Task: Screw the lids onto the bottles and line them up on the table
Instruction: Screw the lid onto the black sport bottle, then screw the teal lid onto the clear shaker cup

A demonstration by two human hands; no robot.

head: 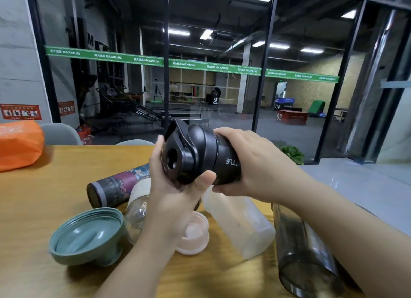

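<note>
Surface (44, 200) is yellow wood, running out to a glass partition with a green banner strip (155, 61) across it; dim gym hall behind, ceiling lights on. Orange bag (19, 145) sits on the surface at 10 o'clock.

Black bottle (226, 164) is held on its side in the air above the surface, centre of view. My right hand (251, 162) grips its body, fingers curled round it. Black lid (184, 153) is on its mouth, spout hole facing me; my left hand (169, 186) grips the lid, thumb on its near edge.

Below, on the surface: patterned bottle (117, 186) lying down at 9 o'clock, clear glass bottle (136, 217) beside it, green lid (86, 237) upturned at 7 o'clock, pink lid (195, 235) upturned at 6, frosted white bottle (242, 226) on its side at 5, smoky dark bottle (307, 262) on its side at 4. Can't make out anything inside the see-through ones.
</note>
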